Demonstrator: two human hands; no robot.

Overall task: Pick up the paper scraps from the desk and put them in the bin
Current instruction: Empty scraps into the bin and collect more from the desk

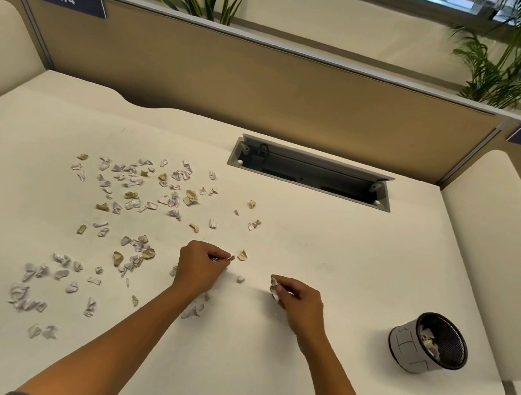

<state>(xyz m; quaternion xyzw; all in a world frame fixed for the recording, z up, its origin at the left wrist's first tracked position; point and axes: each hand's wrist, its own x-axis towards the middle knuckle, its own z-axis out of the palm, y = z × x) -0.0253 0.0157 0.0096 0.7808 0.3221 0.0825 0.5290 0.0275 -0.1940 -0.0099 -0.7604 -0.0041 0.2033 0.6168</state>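
Left hand point(201, 268) curled, pinching paper scraps point(133, 202) strewn over the left and middle of the desk point(329, 254); right hand point(299, 303) gripping a white scrap point(275, 289); bin point(428, 343) at near right, tilted, some scraps inside.

left hand point(199, 268) hides some paper scraps point(197, 308).
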